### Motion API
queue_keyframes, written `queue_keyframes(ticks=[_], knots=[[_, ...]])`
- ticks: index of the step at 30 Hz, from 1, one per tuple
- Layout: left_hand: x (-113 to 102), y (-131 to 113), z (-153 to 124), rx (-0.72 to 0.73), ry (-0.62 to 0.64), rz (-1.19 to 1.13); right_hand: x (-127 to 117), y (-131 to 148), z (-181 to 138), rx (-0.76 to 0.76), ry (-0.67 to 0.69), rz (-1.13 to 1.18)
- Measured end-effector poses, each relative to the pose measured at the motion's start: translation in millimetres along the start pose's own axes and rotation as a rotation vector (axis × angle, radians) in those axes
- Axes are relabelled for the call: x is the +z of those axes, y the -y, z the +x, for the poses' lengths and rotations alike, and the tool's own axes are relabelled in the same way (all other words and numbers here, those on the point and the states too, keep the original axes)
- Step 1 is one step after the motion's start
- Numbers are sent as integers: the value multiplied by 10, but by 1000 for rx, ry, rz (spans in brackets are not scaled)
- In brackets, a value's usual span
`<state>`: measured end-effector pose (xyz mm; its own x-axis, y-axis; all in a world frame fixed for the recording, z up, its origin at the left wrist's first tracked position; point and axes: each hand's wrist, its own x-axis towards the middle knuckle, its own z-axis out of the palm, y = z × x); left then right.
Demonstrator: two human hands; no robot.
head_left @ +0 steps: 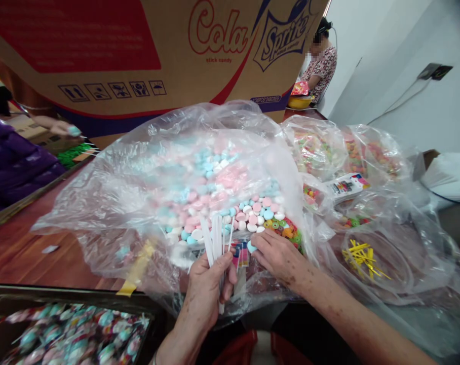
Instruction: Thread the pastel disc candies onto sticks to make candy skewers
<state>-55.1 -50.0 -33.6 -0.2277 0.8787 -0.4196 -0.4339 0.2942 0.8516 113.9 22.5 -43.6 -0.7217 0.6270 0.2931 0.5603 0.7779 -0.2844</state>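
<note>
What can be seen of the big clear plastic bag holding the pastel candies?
The clear plastic bag is large, thin and crinkled. It lies slumped on the wooden table in front of a cardboard box. It holds a heap of round pink, blue and white candies and seems open toward the hands. A strip of yellow tape sticks to its near side. The left hand, gripping white sticks, and the right hand, pinching a blue candy, rest at its mouth.
</note>
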Motion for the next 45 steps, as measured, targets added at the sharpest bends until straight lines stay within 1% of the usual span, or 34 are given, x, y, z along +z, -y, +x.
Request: queue_keyframes(ticks=[4,7,9,12,16,19,21,23,24,25,27,28,29,30,32,34,38,45], knots=[[10,-14,-7,-8,-4,3,10,-32,-9,29,-78,90],[11,-15,-17,-2,-4,2,25,-49,-8,26,-126,91],[2,-7,-17,2,-1,1,32,-47,-9,-7,-108,38],[-22,15,-3,-6,11,5,41,-27,-17,-51,-36,-58],[-30,37,20,-4,17,-2,79,34,-28,-58,36,-132],[1,15,12,1,13,-1,132,88,-27,-38,26,-167],[25,-27,-11,6,10,10,153,102,-16,-11,-14,-119],[39,-84,-43,22,10,49,140,82,5,86,-96,54],[39,-113,-60,29,16,95,117,60,18,186,-148,196],[36,-138,-76,35,25,159,84,33,33,319,-201,375],[20,-168,-102,47,45,322,-8,-26,68,609,-312,816],[11,-170,-109,56,58,408,-60,-52,87,726,-356,1046],[2,-163,-112,72,70,479,-111,-73,105,805,-393,1259],[-5,-150,-111,90,81,531,-157,-89,122,845,-422,1437],[-12,-115,-95,110,103,591,-225,-104,147,854,-451,1654],[-13,-86,-68,103,134,611,-251,-105,156,841,-462,1729],[-5,-66,-26,71,213,644,-210,-96,144,819,-453,1728],[78,-112,-78,58,179,560,-180,-46,154,823,-454,1690]])
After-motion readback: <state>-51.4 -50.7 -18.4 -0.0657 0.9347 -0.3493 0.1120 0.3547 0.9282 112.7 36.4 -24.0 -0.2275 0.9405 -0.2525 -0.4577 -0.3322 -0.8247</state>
